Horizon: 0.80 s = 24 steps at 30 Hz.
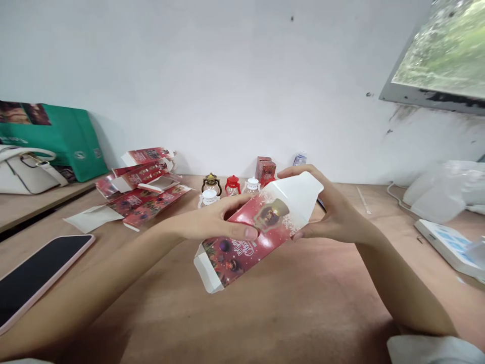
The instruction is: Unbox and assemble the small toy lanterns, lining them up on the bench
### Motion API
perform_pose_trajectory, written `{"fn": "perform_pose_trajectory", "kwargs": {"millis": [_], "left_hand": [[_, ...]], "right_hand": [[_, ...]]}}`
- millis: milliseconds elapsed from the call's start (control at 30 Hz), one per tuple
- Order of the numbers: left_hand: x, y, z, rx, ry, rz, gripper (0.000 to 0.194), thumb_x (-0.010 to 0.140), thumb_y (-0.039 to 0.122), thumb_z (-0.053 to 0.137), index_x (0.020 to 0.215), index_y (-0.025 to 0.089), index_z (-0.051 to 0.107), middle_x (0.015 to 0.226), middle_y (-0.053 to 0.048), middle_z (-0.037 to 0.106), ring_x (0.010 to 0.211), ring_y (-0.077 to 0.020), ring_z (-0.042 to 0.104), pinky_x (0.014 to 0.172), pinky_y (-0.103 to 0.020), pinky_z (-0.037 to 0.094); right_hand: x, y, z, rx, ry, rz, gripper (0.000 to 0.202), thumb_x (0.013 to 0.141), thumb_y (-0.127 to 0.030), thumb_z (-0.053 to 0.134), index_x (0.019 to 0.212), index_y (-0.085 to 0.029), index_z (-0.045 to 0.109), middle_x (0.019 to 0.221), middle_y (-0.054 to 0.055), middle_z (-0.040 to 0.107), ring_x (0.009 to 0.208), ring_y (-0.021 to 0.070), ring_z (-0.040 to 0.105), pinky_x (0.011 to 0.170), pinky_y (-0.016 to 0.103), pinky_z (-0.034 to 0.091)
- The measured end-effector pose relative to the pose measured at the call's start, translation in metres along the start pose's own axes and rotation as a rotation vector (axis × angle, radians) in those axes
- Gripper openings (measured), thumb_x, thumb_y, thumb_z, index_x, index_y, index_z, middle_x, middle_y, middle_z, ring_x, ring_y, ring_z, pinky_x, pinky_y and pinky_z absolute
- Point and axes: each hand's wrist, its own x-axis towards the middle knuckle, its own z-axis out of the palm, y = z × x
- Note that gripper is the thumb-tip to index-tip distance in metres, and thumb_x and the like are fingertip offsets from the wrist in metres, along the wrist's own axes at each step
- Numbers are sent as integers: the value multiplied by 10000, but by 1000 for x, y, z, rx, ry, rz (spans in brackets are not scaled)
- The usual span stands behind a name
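Observation:
A red printed box (pixel 242 253) with white flaps is tilted above the wooden table, between my two hands. My left hand (pixel 223 222) grips its body, thumb across the printed face. The fingers of my right hand (pixel 329 217) are around the upper right end, beside a large white flap (pixel 297 194). At the lower left end a white flap (pixel 208 270) shows. Small lanterns stand behind the box: a bronze one (pixel 211 184), a red one (pixel 232 185) and two white ones (pixel 252 186), partly hidden by my left hand and the box.
Flattened red boxes (pixel 144 187) lie piled at the left, near a phone (pixel 41 273), a white handbag (pixel 26 172) and a green bag (pixel 76 141). Small red boxes (pixel 265 169) stand by the wall. At right are a white tray (pixel 450 247) and plastic bags (pixel 439 194).

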Motion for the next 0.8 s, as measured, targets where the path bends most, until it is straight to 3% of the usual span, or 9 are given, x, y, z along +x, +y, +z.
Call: {"fn": "perform_pose_trajectory", "kwargs": {"millis": [100,167,300,433,633,700,800], "left_hand": [[-3,5,0,-42,37,-14,550,662,488,726,1110,203,584,995,-46,658,844,-196,631,689,-278,501],[-4,5,0,-112,50,-54,496,633,494,738,1000,187,610,885,-31,657,766,-180,630,666,-277,502],[-3,0,4,-268,26,-96,473,566,472,779,902,183,614,806,-8,650,713,-165,631,698,-289,516],[1,-6,6,-373,0,-154,507,525,459,800,898,169,615,821,-32,672,784,-212,659,732,-326,529],[1,-5,9,-397,-8,-202,475,549,450,792,914,189,634,838,-27,701,866,-233,668,766,-334,530],[-2,-2,12,-416,33,-221,448,594,464,759,928,186,651,851,-36,709,875,-235,670,769,-340,528],[-6,2,16,-461,191,-232,443,661,505,690,945,165,669,837,-61,716,883,-252,671,768,-355,529]], "right_hand": [[-1,8,-2,2,75,-121,373,717,-393,749,1028,-283,576,1104,57,540,1082,250,511,932,436,453],[-2,12,1,41,107,-180,343,721,-365,750,1005,-301,569,1098,46,549,1087,249,508,928,447,455],[-3,16,7,76,44,-186,450,693,-398,767,1077,-300,554,1144,64,534,1085,259,513,906,444,469],[-6,15,11,141,-6,-123,474,698,-425,755,1110,-290,565,1151,65,547,1086,260,534,916,424,475],[-8,11,14,278,-58,-21,619,672,-351,788,1216,-281,502,1174,63,541,1101,239,536,870,379,512],[-7,8,14,237,-41,-30,576,647,-319,809,1152,-285,534,1160,55,532,1065,231,543,832,372,522],[-5,5,13,114,81,-81,276,645,-273,812,830,-258,608,1027,33,535,972,215,551,801,373,511]]}}
